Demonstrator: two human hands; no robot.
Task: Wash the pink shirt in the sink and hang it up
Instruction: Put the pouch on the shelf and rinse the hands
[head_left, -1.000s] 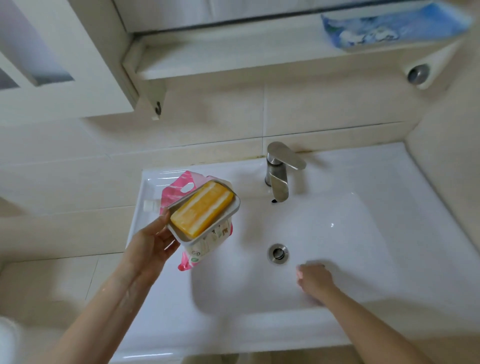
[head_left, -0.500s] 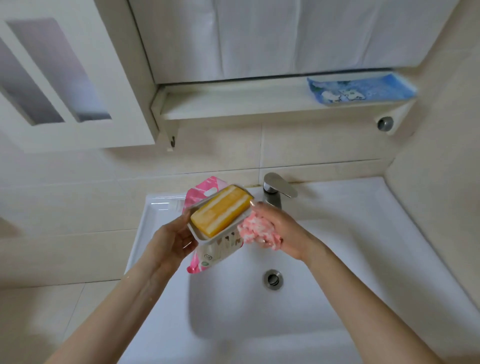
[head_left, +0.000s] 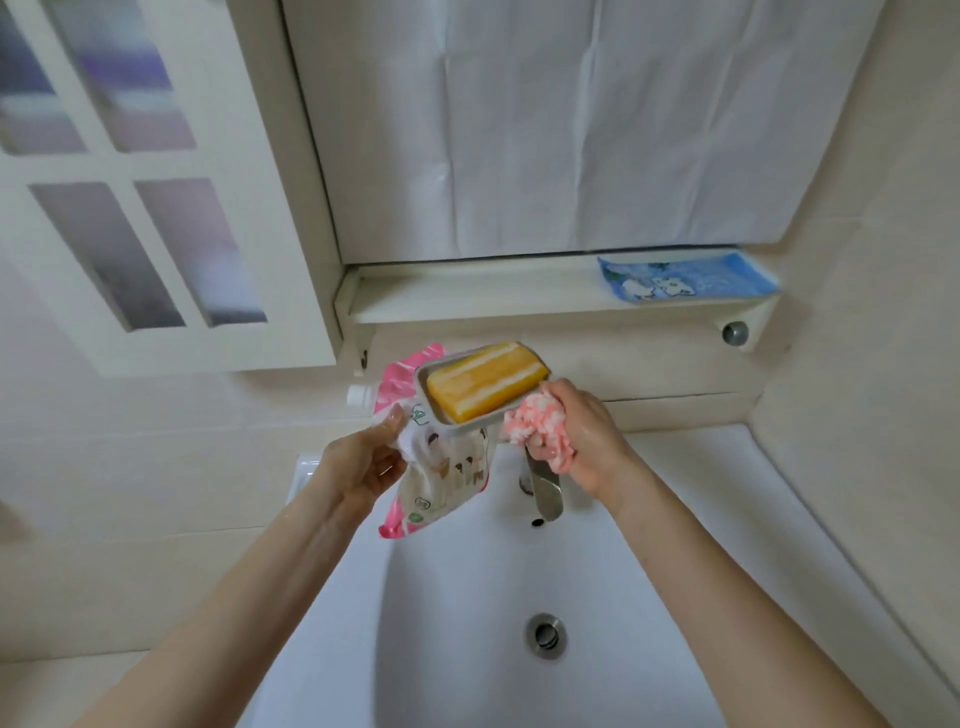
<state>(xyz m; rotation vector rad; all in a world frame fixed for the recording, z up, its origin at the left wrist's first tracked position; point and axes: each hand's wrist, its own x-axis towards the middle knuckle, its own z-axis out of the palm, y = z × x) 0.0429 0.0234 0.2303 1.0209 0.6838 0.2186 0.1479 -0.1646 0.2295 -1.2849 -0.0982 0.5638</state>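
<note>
My left hand (head_left: 363, 467) grips a pink-and-white detergent pouch (head_left: 441, 478) with a white cap, and a grey soap dish (head_left: 467, 426) rests on top of it. A yellow bar of soap (head_left: 488, 382) lies in the dish. Balled up and wet, the pink shirt (head_left: 540, 428) sits in the grip of my right hand (head_left: 587, 441), which also touches the right end of the dish. Both hands are raised above the white sink (head_left: 675, 597), just below the shelf. Part of the steel faucet (head_left: 543, 491) is hidden behind the shirt.
A white shelf (head_left: 493, 293) under a covered mirror holds a blue patterned pack (head_left: 685, 278) at its right end. A white cabinet door with glass panes (head_left: 135, 218) stands at the left. The drain (head_left: 544, 635) sits in the basin. Tiled walls close in on both sides.
My right hand left the basin, came up holding the balled pink shirt and reached the dish. Both hands then rose with the pouch and soap dish toward the shelf; my view tilted upward.
</note>
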